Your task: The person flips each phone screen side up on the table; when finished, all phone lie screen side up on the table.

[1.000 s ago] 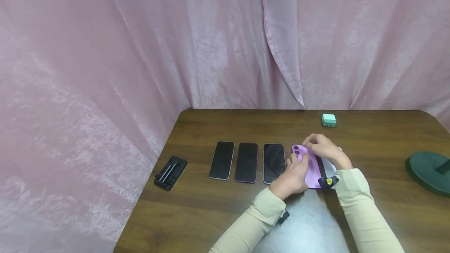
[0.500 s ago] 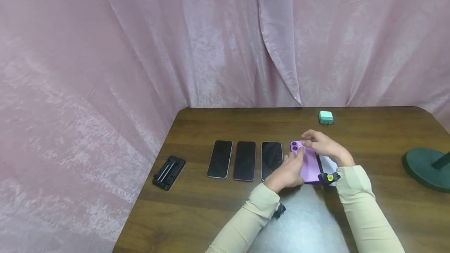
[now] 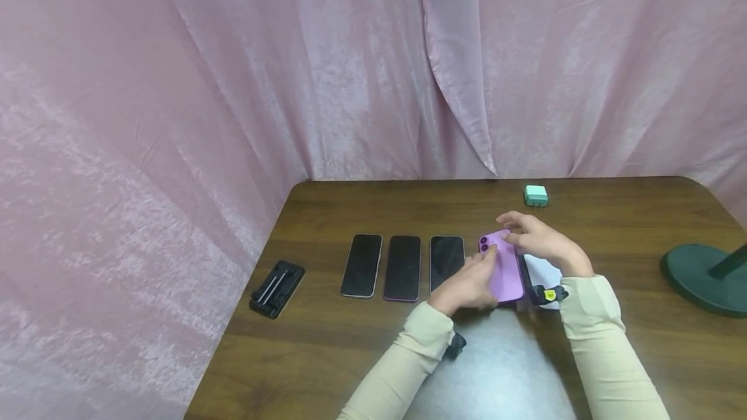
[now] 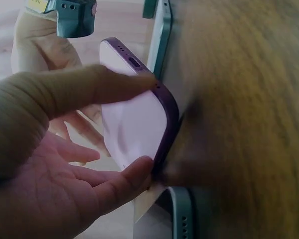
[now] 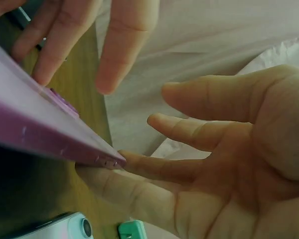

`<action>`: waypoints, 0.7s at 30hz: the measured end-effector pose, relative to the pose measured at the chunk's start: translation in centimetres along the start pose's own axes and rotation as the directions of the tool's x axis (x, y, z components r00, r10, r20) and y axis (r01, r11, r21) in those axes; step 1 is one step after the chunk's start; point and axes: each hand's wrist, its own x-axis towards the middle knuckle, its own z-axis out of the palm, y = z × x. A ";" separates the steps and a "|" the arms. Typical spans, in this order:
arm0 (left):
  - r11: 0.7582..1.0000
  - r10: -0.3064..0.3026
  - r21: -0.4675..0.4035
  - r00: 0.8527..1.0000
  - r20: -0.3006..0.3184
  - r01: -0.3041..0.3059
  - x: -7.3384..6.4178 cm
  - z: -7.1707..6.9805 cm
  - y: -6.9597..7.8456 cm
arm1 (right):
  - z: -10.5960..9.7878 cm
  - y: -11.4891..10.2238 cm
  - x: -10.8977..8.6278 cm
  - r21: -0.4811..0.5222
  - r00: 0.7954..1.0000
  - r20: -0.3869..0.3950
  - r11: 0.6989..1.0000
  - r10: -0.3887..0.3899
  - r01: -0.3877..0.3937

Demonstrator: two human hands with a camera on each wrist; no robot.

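We count five phones on the wooden table point(image 3: 327, 361). One is the purple phone point(image 3: 509, 272), back up and tilted, which sits in our left hand point(image 3: 471, 284): we pinch it narrowly there, thumb on the edge by its port and a fingertip on its side. Our right hand point(image 3: 539, 242) is spread wide at the far end of the phone, fingers touching the corner and thumb clear of it.

Left of the grip lie three dark-screened phones in a row: the nearest phone point(image 3: 445, 256), the middle phone point(image 3: 402, 268) and the farthest phone point(image 3: 361, 266). Just right of the grip is one white phone point(image 3: 543, 269), camera lens up.

Beyond the grip is one green plug point(image 3: 535, 196); well to the left, one black case point(image 3: 277, 289) with slim silver sticks; well to the right, one round green base point(image 3: 703, 279). A pink curtain point(image 3: 292, 83) hangs behind.

Our left hand hides part of the nearest phone, and our right wrist, with its dark wrist camera point(image 3: 548, 294), covers part of the white phone.

Against a second ago, the purple phone is tipped more and our right fingers are more spread; the row of three, the plug and the case keep their places.
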 end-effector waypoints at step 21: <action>0.879 0.034 -0.476 0.999 0.021 -0.020 0.2 -1.1 -2.2 | 1.5 -0.7 1.0 0.244 1.000 0.006 0.970 0.000 -0.001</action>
